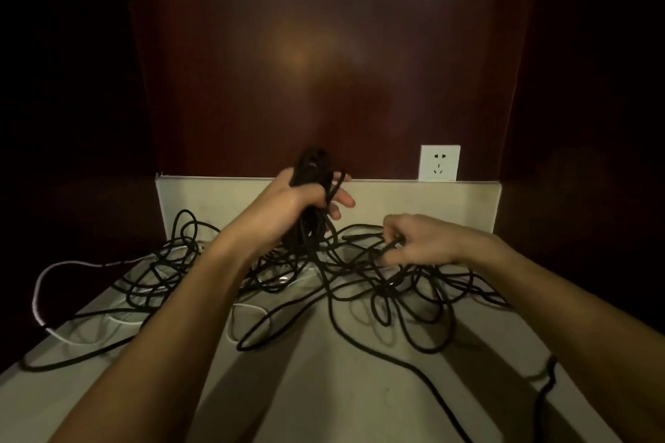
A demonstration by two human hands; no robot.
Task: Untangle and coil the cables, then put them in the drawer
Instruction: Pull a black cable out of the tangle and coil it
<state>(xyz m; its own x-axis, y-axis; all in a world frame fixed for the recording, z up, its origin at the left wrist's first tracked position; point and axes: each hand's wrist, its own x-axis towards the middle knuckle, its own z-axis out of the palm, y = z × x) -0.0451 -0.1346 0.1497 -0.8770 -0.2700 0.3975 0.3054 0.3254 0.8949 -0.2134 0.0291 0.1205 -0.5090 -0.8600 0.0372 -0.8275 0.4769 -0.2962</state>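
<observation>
Coil (312, 169) gripped in left hand (302, 196), above tangle (345, 273)

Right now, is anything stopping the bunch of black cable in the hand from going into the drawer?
Yes. The coil in the left hand runs down into the tangle on the table, knotted with other black loops and a white cable. The right hand pinches one strand. No drawer is in view.

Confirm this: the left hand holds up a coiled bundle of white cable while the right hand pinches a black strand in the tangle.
Not quite. The bundle in the left hand is black, not white, as the head view shows. The rest stands: the right hand pinches a black strand in the tangle.
</observation>
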